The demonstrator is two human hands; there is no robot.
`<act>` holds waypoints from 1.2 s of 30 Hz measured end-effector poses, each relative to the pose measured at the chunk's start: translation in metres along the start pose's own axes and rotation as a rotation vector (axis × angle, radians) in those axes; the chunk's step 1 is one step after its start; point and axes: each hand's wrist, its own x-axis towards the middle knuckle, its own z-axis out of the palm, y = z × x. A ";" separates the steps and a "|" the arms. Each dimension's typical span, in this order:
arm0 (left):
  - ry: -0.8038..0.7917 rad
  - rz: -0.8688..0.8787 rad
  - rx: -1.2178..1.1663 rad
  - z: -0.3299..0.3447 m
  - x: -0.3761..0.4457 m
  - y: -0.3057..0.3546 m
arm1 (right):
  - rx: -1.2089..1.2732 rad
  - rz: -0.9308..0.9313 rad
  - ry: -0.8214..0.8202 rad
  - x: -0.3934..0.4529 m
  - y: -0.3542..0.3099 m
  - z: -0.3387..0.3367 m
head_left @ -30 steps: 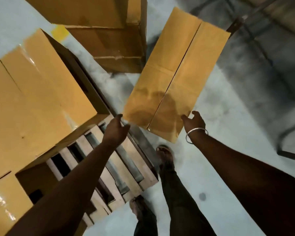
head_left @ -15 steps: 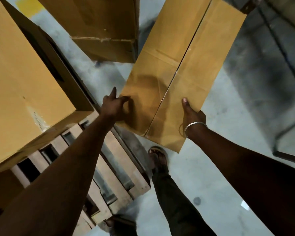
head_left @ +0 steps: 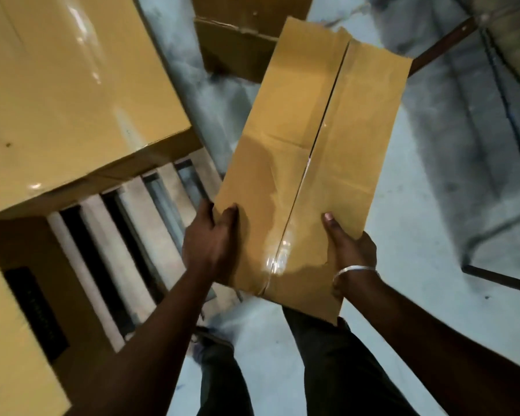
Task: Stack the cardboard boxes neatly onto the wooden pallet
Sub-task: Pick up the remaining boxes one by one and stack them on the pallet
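The long cardboard box (head_left: 309,163) is held up between both hands above the grey floor (head_left: 409,241), its taped centre seam running from about one o'clock down to seven o'clock. Its near end sits over the person's dark trouser leg (head_left: 336,364), and its far end points away toward one o'clock.

The left hand (head_left: 210,244) grips the box's near left corner at roughly nine o'clock of the box: the thumb lies on the top face, the fingers wrap down the side (their tips are hidden, so I cannot tell how they spread). The right hand (head_left: 348,247) holds the near right edge at about four o'clock of the box, thumb pressed flat on top, fingers curled beneath and out of sight. A silver bangle (head_left: 353,273) circles that wrist.

Just beside the box at nine o'clock lies the wooden pallet (head_left: 150,217), slats bare at this corner. A large glossy box (head_left: 66,94) rests on the pallet at ten o'clock, and another box (head_left: 9,340) shows at the seven o'clock edge. A brown open carton (head_left: 237,46) stands on the floor at twelve o'clock.
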 end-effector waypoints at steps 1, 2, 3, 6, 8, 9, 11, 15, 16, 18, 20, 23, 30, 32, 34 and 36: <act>0.025 -0.009 -0.014 -0.011 -0.015 -0.017 | -0.033 -0.019 0.000 -0.021 0.009 0.001; 0.045 -0.022 -0.034 -0.022 -0.031 -0.037 | -0.059 -0.036 -0.002 -0.041 0.017 0.003; 0.068 -0.033 -0.055 -0.032 -0.046 -0.057 | -0.087 -0.046 -0.008 -0.060 0.026 0.004; 0.156 -0.069 -0.085 -0.058 -0.088 -0.118 | -0.190 -0.099 -0.055 -0.108 0.058 0.016; 0.190 -0.119 -0.089 -0.073 -0.113 -0.161 | -0.272 -0.111 -0.102 -0.137 0.080 0.027; 0.200 -0.131 -0.090 -0.077 -0.121 -0.177 | -0.290 -0.094 -0.117 -0.147 0.090 0.031; 0.223 -0.158 -0.095 -0.087 -0.139 -0.207 | -0.300 -0.089 -0.150 -0.169 0.112 0.037; 0.245 -0.233 -0.131 -0.092 -0.173 -0.252 | -0.299 -0.100 -0.204 -0.197 0.157 0.042; 0.257 -0.253 -0.157 -0.092 -0.183 -0.263 | -0.297 -0.090 -0.211 -0.201 0.168 0.045; 0.291 -0.303 -0.223 -0.089 -0.199 -0.283 | -0.292 -0.099 -0.217 -0.207 0.185 0.050; 0.325 -0.350 -0.307 -0.085 -0.212 -0.304 | -0.290 -0.116 -0.232 -0.214 0.199 0.056; 0.378 -0.427 -0.426 -0.079 -0.228 -0.339 | -0.352 -0.144 -0.267 -0.217 0.220 0.072; 0.525 -0.499 -0.583 -0.080 -0.228 -0.394 | -0.426 -0.354 -0.447 -0.218 0.246 0.135; 0.550 -0.503 -0.603 -0.085 -0.219 -0.409 | -0.427 -0.392 -0.483 -0.217 0.251 0.158; 0.574 -0.508 -0.621 -0.088 -0.206 -0.423 | -0.439 -0.439 -0.520 -0.213 0.253 0.180; 0.612 -0.501 -0.623 -0.092 -0.189 -0.436 | -0.451 -0.492 -0.545 -0.208 0.255 0.199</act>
